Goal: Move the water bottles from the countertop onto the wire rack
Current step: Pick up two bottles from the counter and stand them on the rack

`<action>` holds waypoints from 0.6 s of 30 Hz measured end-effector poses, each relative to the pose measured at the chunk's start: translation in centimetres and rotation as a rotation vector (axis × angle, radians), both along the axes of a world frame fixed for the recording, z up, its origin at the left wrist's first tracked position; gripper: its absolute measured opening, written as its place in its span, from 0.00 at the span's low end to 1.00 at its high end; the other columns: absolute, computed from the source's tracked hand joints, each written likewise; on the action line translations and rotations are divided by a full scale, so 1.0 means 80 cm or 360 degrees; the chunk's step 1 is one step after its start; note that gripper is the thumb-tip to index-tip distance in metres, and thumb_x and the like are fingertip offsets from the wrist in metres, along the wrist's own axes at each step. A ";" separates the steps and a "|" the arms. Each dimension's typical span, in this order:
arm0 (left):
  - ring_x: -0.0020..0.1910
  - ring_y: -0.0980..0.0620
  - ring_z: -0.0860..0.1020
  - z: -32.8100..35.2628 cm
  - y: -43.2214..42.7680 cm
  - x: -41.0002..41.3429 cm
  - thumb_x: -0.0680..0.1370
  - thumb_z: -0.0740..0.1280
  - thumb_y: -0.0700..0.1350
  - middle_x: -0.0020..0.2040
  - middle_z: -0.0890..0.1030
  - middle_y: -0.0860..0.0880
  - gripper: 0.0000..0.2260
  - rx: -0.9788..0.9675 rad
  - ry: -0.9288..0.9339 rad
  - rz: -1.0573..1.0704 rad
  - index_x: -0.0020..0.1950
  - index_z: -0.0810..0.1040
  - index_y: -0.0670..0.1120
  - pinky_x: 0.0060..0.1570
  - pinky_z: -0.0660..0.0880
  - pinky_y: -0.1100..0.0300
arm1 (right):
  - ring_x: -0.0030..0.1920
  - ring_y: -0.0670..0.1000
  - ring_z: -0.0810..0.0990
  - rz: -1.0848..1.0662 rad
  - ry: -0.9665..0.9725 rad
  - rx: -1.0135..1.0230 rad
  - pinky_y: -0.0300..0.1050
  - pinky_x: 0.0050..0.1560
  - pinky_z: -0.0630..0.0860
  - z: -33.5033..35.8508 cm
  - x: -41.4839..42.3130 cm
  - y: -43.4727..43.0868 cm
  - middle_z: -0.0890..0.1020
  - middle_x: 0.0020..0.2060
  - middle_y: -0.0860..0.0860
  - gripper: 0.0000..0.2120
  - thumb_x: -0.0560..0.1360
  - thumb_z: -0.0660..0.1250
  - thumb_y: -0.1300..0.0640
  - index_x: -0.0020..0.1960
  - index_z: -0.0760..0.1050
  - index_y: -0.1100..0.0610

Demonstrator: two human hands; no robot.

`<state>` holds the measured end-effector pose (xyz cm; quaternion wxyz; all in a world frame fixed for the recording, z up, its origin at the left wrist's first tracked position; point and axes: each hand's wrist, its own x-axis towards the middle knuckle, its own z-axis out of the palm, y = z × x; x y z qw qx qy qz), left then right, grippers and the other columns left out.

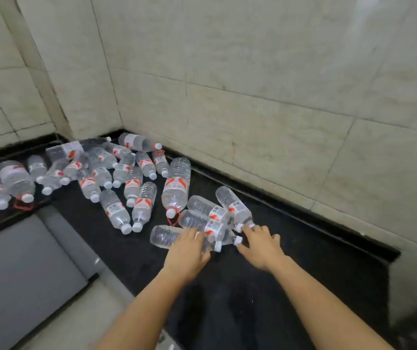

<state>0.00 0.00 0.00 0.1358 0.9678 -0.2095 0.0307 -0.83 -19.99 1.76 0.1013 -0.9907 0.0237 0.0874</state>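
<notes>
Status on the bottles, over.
Left grip on nearest bottle, hold unclear. Right grip open at bottle caps. Bottles lying on countertop. Rack not in view.

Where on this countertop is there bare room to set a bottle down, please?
Bare countertop shows nearer than the left hand and right hand, and rightward along the raised edge. The back corner pile and the four bottles at the hands are crowded.

Water bottles (96, 170) are laid sideways on the countertop (303, 248), heaped toward the rear left corner. Four bottles (217, 215) are grouped nearer, the left hand (189, 251) laid on the nearest, the right hand (260, 245) at their caps.
</notes>
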 end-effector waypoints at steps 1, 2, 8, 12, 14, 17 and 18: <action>0.60 0.47 0.72 -0.016 0.001 0.017 0.76 0.56 0.52 0.59 0.75 0.48 0.19 0.0022 0.0035 -0.0059 0.62 0.73 0.45 0.60 0.70 0.56 | 0.69 0.56 0.63 -0.0038 0.0085 0.0023 0.61 0.66 0.61 -0.010 0.010 0.001 0.66 0.71 0.53 0.25 0.79 0.56 0.44 0.74 0.59 0.49; 0.60 0.47 0.74 -0.030 0.000 0.033 0.75 0.56 0.51 0.58 0.76 0.48 0.19 0.0020 0.0039 -0.0086 0.61 0.75 0.44 0.61 0.71 0.56 | 0.70 0.56 0.63 -0.0059 0.0121 0.0036 0.61 0.67 0.61 -0.026 0.023 0.001 0.66 0.71 0.53 0.26 0.79 0.56 0.44 0.75 0.58 0.49; 0.52 0.52 0.82 -0.100 -0.008 0.084 0.68 0.55 0.50 0.51 0.84 0.50 0.22 0.0222 -0.0115 -0.0448 0.52 0.83 0.47 0.56 0.77 0.57 | 0.71 0.54 0.62 -0.0171 0.0217 0.0106 0.58 0.68 0.61 -0.084 0.061 0.000 0.65 0.72 0.51 0.26 0.80 0.57 0.48 0.76 0.56 0.50; 0.58 0.49 0.79 -0.136 -0.013 0.083 0.69 0.55 0.48 0.58 0.81 0.47 0.24 0.0301 -0.0167 -0.0508 0.59 0.80 0.44 0.62 0.64 0.53 | 0.73 0.52 0.61 -0.0237 0.0185 0.0261 0.54 0.69 0.60 -0.112 0.070 0.003 0.61 0.75 0.48 0.29 0.80 0.58 0.51 0.78 0.51 0.50; 0.57 0.47 0.79 -0.152 -0.017 0.078 0.71 0.56 0.47 0.57 0.81 0.47 0.23 0.0327 -0.0225 -0.0468 0.61 0.79 0.43 0.63 0.64 0.51 | 0.72 0.52 0.62 -0.0300 0.0147 0.0300 0.52 0.69 0.61 -0.123 0.072 0.004 0.62 0.74 0.48 0.29 0.81 0.59 0.51 0.78 0.52 0.51; 0.52 0.46 0.76 -0.159 -0.023 0.073 0.71 0.58 0.46 0.51 0.80 0.46 0.20 0.0315 -0.0370 -0.0413 0.59 0.79 0.43 0.64 0.67 0.49 | 0.69 0.52 0.64 -0.0363 0.0073 0.0295 0.51 0.67 0.63 -0.137 0.070 0.006 0.66 0.70 0.49 0.28 0.80 0.60 0.49 0.77 0.55 0.51; 0.50 0.46 0.75 -0.155 -0.024 0.076 0.71 0.59 0.45 0.48 0.79 0.47 0.17 0.0296 -0.0408 -0.0411 0.56 0.79 0.44 0.62 0.67 0.49 | 0.69 0.52 0.65 -0.0391 0.0067 0.0318 0.51 0.66 0.64 -0.139 0.070 0.008 0.67 0.69 0.49 0.27 0.80 0.60 0.48 0.76 0.57 0.51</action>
